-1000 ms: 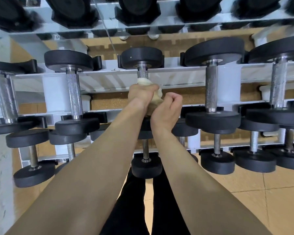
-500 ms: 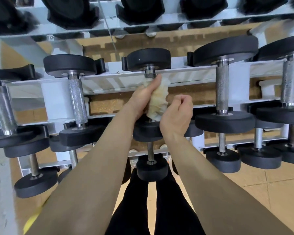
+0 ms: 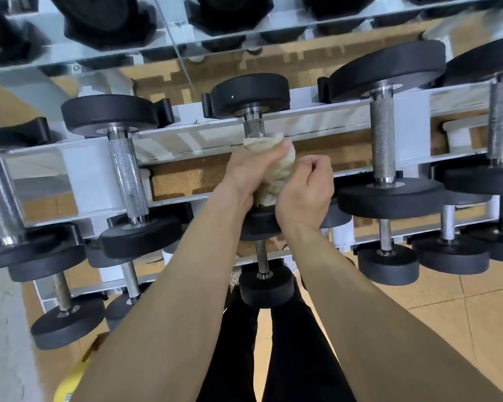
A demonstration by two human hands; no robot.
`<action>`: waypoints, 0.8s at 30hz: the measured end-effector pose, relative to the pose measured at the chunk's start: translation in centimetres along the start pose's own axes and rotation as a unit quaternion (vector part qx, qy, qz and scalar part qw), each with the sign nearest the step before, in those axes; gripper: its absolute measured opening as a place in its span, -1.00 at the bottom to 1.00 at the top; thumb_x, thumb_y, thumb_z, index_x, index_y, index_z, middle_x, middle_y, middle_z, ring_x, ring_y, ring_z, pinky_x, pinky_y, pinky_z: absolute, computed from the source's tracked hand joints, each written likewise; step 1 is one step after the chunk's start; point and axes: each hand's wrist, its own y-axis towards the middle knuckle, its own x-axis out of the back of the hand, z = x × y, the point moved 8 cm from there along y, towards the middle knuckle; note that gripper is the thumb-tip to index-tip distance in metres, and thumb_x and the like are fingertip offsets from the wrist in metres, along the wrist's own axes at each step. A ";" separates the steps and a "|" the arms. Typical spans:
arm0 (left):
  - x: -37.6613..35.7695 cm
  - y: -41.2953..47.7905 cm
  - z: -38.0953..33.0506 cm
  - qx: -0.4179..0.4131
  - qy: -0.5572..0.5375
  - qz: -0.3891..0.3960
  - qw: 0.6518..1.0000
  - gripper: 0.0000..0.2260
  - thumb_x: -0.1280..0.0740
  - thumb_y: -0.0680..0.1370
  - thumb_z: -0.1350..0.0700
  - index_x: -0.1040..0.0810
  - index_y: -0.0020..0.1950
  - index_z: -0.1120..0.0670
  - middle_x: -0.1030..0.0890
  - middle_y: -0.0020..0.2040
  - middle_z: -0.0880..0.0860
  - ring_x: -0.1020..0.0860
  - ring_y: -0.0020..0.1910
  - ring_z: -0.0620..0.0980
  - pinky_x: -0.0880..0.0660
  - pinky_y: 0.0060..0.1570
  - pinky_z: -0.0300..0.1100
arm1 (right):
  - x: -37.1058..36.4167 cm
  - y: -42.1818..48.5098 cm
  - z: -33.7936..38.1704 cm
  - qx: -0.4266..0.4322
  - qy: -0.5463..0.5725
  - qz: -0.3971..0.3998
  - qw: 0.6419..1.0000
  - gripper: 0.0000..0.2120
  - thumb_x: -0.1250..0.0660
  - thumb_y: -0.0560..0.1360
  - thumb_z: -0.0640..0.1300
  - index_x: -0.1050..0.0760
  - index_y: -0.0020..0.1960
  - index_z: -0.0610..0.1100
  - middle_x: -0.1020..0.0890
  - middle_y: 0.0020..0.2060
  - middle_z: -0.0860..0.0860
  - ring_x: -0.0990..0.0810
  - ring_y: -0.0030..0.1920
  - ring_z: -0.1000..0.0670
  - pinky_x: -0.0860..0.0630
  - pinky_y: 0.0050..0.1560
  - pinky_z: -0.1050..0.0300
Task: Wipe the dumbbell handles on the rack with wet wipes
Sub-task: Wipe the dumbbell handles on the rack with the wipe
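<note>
A black dumbbell [image 3: 250,94] lies across the middle shelf of the white rack [image 3: 186,140], its knurled steel handle [image 3: 253,127] showing only above my hands. A crumpled, yellowish wet wipe [image 3: 276,172] is wrapped round the rest of the handle. My left hand [image 3: 250,172] grips the wipe and the handle from the left, thumb across the top. My right hand [image 3: 305,192] is curled beside the wipe on the right; whether it pinches the wipe I cannot tell. The near weight head [image 3: 259,224] is partly hidden under my wrists.
More black dumbbells rest on the same shelf to the left [image 3: 125,181] and right [image 3: 384,152], with smaller ones on the lower shelf [image 3: 266,288] and larger ones above. My black trouser legs [image 3: 273,358] and the tan tiled floor [image 3: 476,314] lie below. A yellow object [image 3: 73,378] sits bottom left.
My left hand has slid the wipe down the handle, baring the knurled top again. The right hand stays curled beside it.
</note>
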 end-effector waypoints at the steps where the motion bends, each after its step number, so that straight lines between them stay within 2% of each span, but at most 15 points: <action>1: -0.4 0.3 0.0 0.023 -0.012 0.026 0.999 -0.84 -0.56 0.47 0.06 -0.64 -0.08 0.09 -0.71 -0.19 0.07 -0.68 -0.24 0.00 -0.64 -0.16 -0.15 | 0.0 0.0 0.0 0.003 0.002 0.000 1.000 -0.83 -0.12 0.65 -0.15 -0.45 -0.06 -0.08 -0.57 -0.07 -0.02 -0.49 -0.05 0.01 -0.30 -0.08 0.19; 4: -1.1 0.7 0.0 0.095 -0.064 0.091 0.989 -0.83 -0.48 0.51 0.06 -0.60 -0.22 0.09 -0.60 -0.35 0.06 -0.59 -0.40 -0.01 -0.61 -0.29 -0.18 | 0.0 0.0 0.0 0.008 0.007 0.004 1.000 -0.84 -0.13 0.65 -0.17 -0.44 -0.06 -0.09 -0.57 -0.08 -0.02 -0.48 -0.06 0.01 -0.28 -0.09 0.22; 7: -1.5 1.8 -0.4 0.080 -0.169 0.138 0.973 -0.77 -0.55 0.37 0.05 -0.58 -0.40 0.08 -0.49 -0.46 -0.01 -0.47 -0.52 -0.10 -0.48 -0.47 -0.28 | -0.1 -0.1 0.0 0.012 0.009 0.014 1.000 -0.84 -0.12 0.64 -0.17 -0.44 -0.06 -0.07 -0.56 -0.08 -0.02 -0.49 -0.05 0.00 -0.31 -0.08 0.20; 8: -1.4 2.2 -0.5 0.066 -0.191 0.140 0.969 -0.75 -0.54 0.40 0.05 -0.55 -0.40 0.07 -0.45 -0.47 -0.03 -0.42 -0.54 -0.12 -0.42 -0.51 -0.30 | -0.1 -0.1 0.0 0.013 0.008 0.016 1.000 -0.84 -0.12 0.64 -0.17 -0.44 -0.06 -0.06 -0.57 -0.08 -0.02 -0.49 -0.04 0.00 -0.32 -0.08 0.19; 10: -1.3 2.6 -0.3 0.059 -0.199 0.120 0.971 -0.71 -0.42 0.55 0.03 -0.51 -0.34 0.06 -0.42 -0.47 -0.04 -0.38 -0.54 -0.13 -0.38 -0.53 -0.30 | -0.1 -0.1 0.0 0.014 0.007 0.017 1.000 -0.83 -0.11 0.63 -0.16 -0.45 -0.06 -0.07 -0.57 -0.08 -0.02 -0.49 -0.04 0.00 -0.34 -0.07 0.18; 12: -1.1 2.2 -0.4 0.050 -0.165 0.076 0.982 -0.76 -0.40 0.58 0.04 -0.51 -0.26 0.07 -0.44 -0.42 -0.03 -0.42 -0.49 -0.11 -0.42 -0.47 -0.29 | -0.1 0.0 -0.1 0.014 0.006 0.017 1.000 -0.83 -0.11 0.64 -0.17 -0.45 -0.06 -0.08 -0.57 -0.09 -0.01 -0.49 -0.05 0.01 -0.35 -0.06 0.19; 14: -0.2 1.6 -0.5 0.021 -0.077 -0.011 0.997 -0.80 -0.47 0.54 0.04 -0.55 -0.17 0.11 -0.52 -0.38 -0.01 -0.50 -0.41 -0.08 -0.49 -0.38 -0.25 | -0.2 0.0 0.0 0.017 0.002 0.018 1.000 -0.83 -0.12 0.64 -0.18 -0.46 -0.06 -0.10 -0.57 -0.09 -0.01 -0.50 -0.06 0.02 -0.35 -0.06 0.18; 16: 0.4 1.1 -0.3 0.002 0.007 -0.093 0.996 -0.73 -0.54 0.47 0.00 -0.60 -0.03 0.15 -0.64 -0.23 0.03 -0.61 -0.28 -0.03 -0.56 -0.28 -0.22 | -0.1 0.0 0.1 0.020 -0.003 0.016 1.000 -0.82 -0.11 0.64 -0.17 -0.46 -0.05 -0.12 -0.57 -0.08 -0.02 -0.50 -0.05 0.01 -0.35 -0.05 0.17; 17: 0.6 0.9 0.0 -0.004 0.039 -0.119 0.992 -0.69 -0.57 0.44 -0.03 -0.61 0.00 0.14 -0.67 -0.16 0.05 -0.65 -0.20 0.01 -0.60 -0.20 -0.18 | -0.1 0.0 0.1 0.020 -0.004 0.015 1.000 -0.82 -0.11 0.64 -0.17 -0.46 -0.05 -0.11 -0.57 -0.08 -0.02 -0.50 -0.05 0.00 -0.35 -0.06 0.16; 19: 0.6 0.5 0.7 -0.006 0.084 -0.130 0.988 -0.74 -0.57 0.43 -0.03 -0.61 -0.07 0.10 -0.68 -0.13 0.06 -0.66 -0.15 0.02 -0.63 -0.07 -0.12 | -0.1 -0.1 0.2 0.018 -0.004 0.013 1.000 -0.82 -0.11 0.64 -0.15 -0.45 -0.06 -0.10 -0.57 -0.09 -0.03 -0.49 -0.05 0.00 -0.33 -0.07 0.16; 20: 0.6 0.3 1.0 0.000 0.096 -0.125 0.988 -0.78 -0.57 0.45 -0.01 -0.60 -0.14 0.07 -0.67 -0.19 0.03 -0.64 -0.22 -0.03 -0.62 -0.11 -0.18 | 0.0 -0.2 0.2 0.016 -0.004 0.012 1.000 -0.82 -0.11 0.64 -0.15 -0.45 -0.07 -0.10 -0.57 -0.09 -0.03 -0.49 -0.06 0.00 -0.32 -0.08 0.16; 22: 0.4 0.2 1.4 0.020 0.087 -0.109 0.990 -0.80 -0.56 0.47 0.07 -0.57 -0.22 0.06 -0.63 -0.34 -0.02 -0.59 -0.42 -0.14 -0.57 -0.37 -0.31 | 0.0 -0.2 0.2 0.008 -0.003 0.008 1.000 -0.82 -0.11 0.64 -0.15 -0.44 -0.08 -0.09 -0.57 -0.10 -0.03 -0.48 -0.07 0.00 -0.29 -0.11 0.18; 24: 0.4 0.2 1.6 0.052 0.049 -0.097 0.993 -0.83 -0.58 0.45 0.14 -0.61 -0.19 0.12 -0.65 -0.38 0.02 -0.58 -0.51 -0.14 -0.52 -0.50 -0.31 | -0.1 -0.2 0.1 0.000 -0.006 0.005 1.000 -0.82 -0.11 0.63 -0.14 -0.45 -0.08 -0.09 -0.58 -0.10 -0.02 -0.49 -0.05 -0.01 -0.31 -0.10 0.15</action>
